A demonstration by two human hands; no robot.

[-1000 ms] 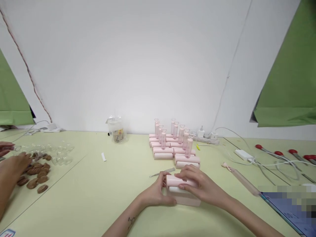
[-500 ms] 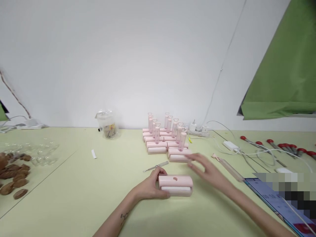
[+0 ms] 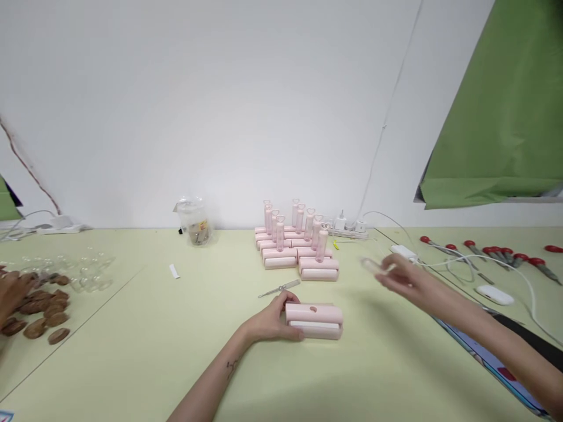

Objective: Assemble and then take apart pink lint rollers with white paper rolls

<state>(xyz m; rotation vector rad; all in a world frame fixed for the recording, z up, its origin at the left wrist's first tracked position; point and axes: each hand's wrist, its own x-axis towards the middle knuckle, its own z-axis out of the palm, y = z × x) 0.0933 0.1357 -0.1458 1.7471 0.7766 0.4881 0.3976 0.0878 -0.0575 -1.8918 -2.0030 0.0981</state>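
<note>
My left hand (image 3: 281, 322) grips the left end of a pink pet hair roller (image 3: 314, 312), which lies on the table without a handle. It has a small crescent-shaped slot on top and a white strip along its front. To the right, my right hand (image 3: 402, 278) is raised with fingers pinched around a translucent handle (image 3: 372, 265), blurred by motion and partly hidden. Behind stand several finished-looking pink rollers in two columns, the nearest roller (image 3: 319, 271) with its handle (image 3: 322, 243) upright. A thin tweezer-like metal tool (image 3: 281, 288) lies just beyond my left hand.
At the left, another person's hand (image 3: 13, 293) is among brown nut-like pieces (image 3: 44, 319) and clear plastic pieces (image 3: 90, 275). A bagged plastic cup (image 3: 196, 223) stands by the wall. At the right are white cables, a charging case (image 3: 495, 294), red-ended tools (image 3: 497, 252) and a phone-like screen (image 3: 472, 346).
My right hand has moved right from beside the nearest standing roller and picked up the handle that lay on the table. My left hand stays on the roller. Another person's hand has appeared at left.
</note>
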